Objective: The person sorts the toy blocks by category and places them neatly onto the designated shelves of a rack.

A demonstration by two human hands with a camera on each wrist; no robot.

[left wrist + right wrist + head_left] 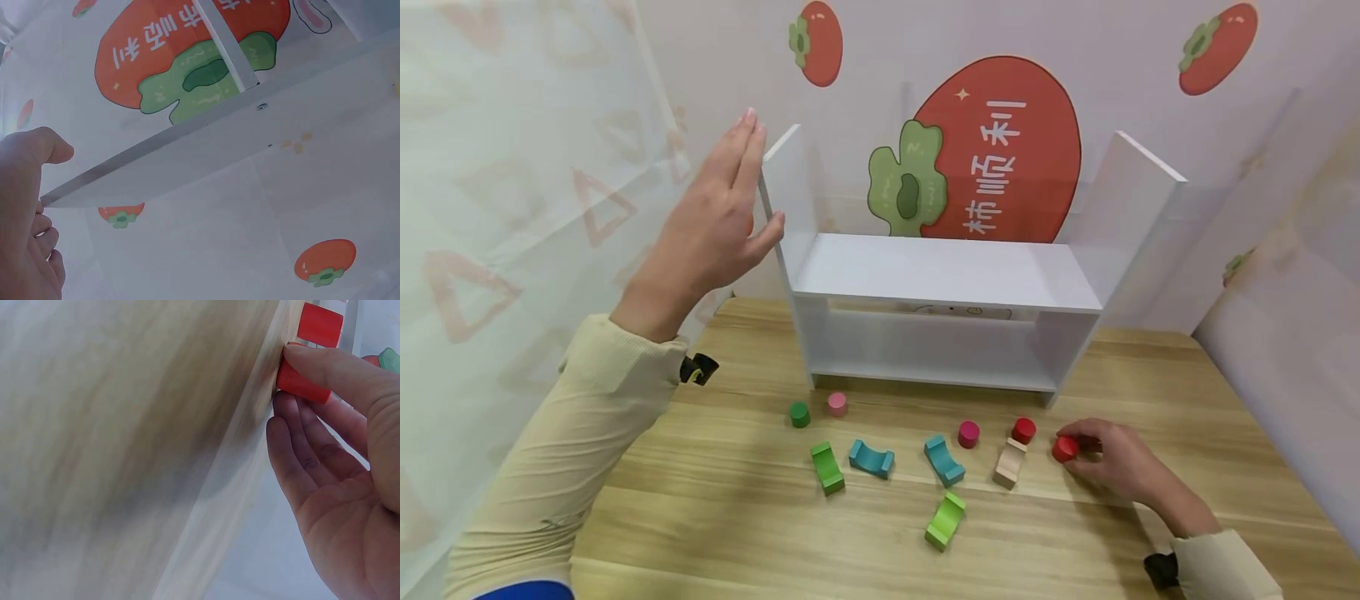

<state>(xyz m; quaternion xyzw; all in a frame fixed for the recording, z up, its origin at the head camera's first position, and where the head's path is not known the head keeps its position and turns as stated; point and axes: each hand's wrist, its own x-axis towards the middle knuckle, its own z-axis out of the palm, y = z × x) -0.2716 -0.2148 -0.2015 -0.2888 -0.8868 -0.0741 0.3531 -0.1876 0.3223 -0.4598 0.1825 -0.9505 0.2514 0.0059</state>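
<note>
A white shelf unit (951, 271) stands on the wooden table by the wall. At the upper end of its left side panel (793, 200) is my left hand (718, 208), fingers straight and touching the panel's edge; its thumb (53, 147) lies off the panel in the left wrist view. My right hand (1112, 458), low at the right, pinches a red cylinder block (1064, 449) between thumb and fingers at the tabletop. Another red cylinder block (1023, 430) stands just left of it, behind a tan curved block (1010, 463).
In front of the shelf lie a green cylinder (800, 414), a pink one (837, 404) and a magenta one (968, 433). Teal curved blocks (872, 459) (943, 461), a green one (827, 468) and a lime one (945, 521) lie nearer. A printed wall sheet (850, 167) hangs behind.
</note>
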